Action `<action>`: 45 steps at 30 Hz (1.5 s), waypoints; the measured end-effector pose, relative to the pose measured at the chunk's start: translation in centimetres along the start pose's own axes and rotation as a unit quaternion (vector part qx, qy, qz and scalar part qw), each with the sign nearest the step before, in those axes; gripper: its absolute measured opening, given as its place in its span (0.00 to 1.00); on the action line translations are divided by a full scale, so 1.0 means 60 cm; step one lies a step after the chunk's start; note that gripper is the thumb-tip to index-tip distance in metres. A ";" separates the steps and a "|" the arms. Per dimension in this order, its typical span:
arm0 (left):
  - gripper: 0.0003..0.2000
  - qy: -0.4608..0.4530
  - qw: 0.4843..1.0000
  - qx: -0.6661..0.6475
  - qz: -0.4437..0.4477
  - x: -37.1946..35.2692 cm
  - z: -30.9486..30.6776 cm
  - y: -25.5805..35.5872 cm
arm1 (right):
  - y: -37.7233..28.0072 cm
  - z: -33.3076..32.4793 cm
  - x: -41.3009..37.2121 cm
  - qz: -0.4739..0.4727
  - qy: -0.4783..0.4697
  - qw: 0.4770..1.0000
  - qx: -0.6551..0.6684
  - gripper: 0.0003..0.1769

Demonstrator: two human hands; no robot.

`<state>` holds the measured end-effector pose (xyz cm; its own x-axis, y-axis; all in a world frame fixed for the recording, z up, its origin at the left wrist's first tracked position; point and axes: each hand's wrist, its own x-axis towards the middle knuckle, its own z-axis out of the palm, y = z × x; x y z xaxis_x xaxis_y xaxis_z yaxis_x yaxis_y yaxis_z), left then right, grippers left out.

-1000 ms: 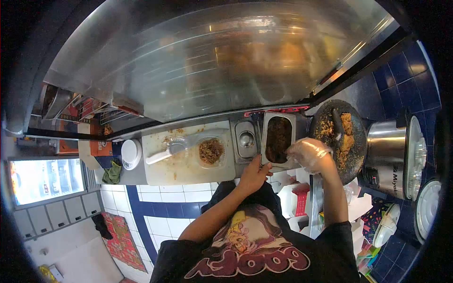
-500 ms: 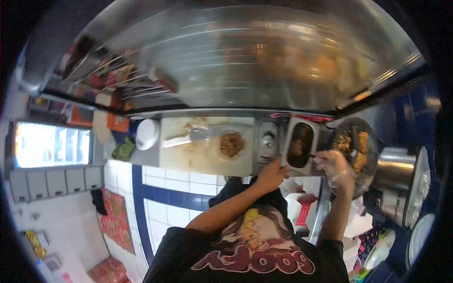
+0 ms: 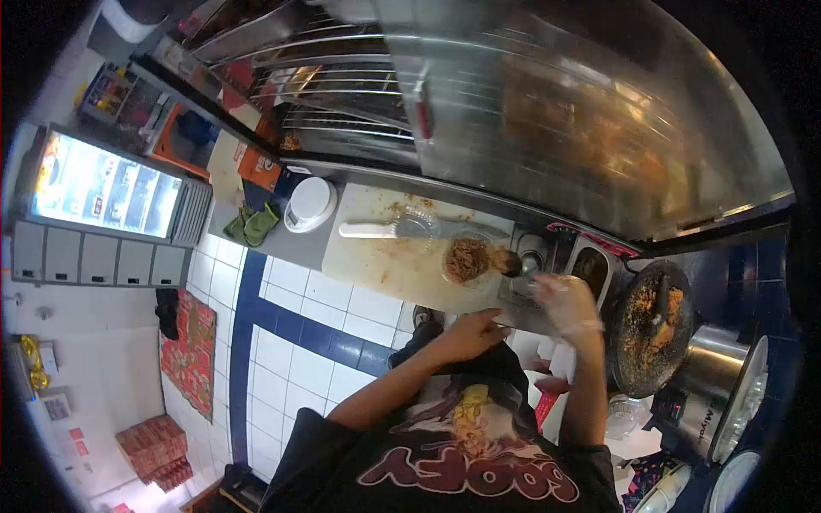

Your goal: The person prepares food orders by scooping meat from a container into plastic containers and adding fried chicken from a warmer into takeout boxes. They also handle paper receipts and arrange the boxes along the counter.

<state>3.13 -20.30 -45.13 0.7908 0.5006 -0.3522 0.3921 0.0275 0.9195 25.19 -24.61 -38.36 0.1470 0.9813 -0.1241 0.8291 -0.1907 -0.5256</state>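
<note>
Table's (image 3: 288, 245) got a clear tub (image 3: 485, 280) with food (image 3: 466, 259) already in, right hand (image 3: 566, 303) pinching what looks like a loaded spoon (image 3: 510, 264) beside it, left hand's (image 3: 469, 335) grip, can't tell.

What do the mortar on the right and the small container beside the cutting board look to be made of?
The dark round mortar looks like rough stone: matte, grey-black, thick-rimmed. The small rectangular container beside the white cutting board seems to be smooth metal, probably stainless steel, given its silvery shine.
</note>
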 end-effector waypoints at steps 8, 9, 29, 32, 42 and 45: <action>0.27 0.060 0.987 -0.116 -0.093 -0.070 -0.057 -0.031 | -0.094 0.054 0.036 0.006 -0.087 0.962 -0.257 0.14; 0.26 0.066 0.986 -0.128 -0.083 -0.071 -0.055 -0.033 | -0.096 0.050 0.035 -0.004 -0.061 0.969 -0.238 0.13; 0.18 0.412 0.744 -0.496 -0.175 0.029 -0.129 -0.091 | 0.085 -0.032 -0.113 0.194 0.179 0.964 -0.041 0.10; 0.14 0.469 0.723 -0.490 -0.133 0.058 -0.122 -0.103 | 0.083 -0.007 -0.067 0.277 0.085 0.950 -0.114 0.09; 0.10 0.580 0.813 -0.030 0.033 0.004 -0.057 -0.091 | -0.036 0.072 -0.071 -0.034 0.186 0.972 0.138 0.14; 0.13 0.519 0.846 0.052 0.113 -0.018 -0.055 -0.105 | -0.028 0.180 -0.039 0.075 0.022 0.974 0.213 0.13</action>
<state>-1.74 -18.14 -49.97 0.0344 0.9741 0.2235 0.3675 -0.2203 0.9036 17.64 -26.88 -46.32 0.2792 0.9402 -0.1953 0.4995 -0.3159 -0.8067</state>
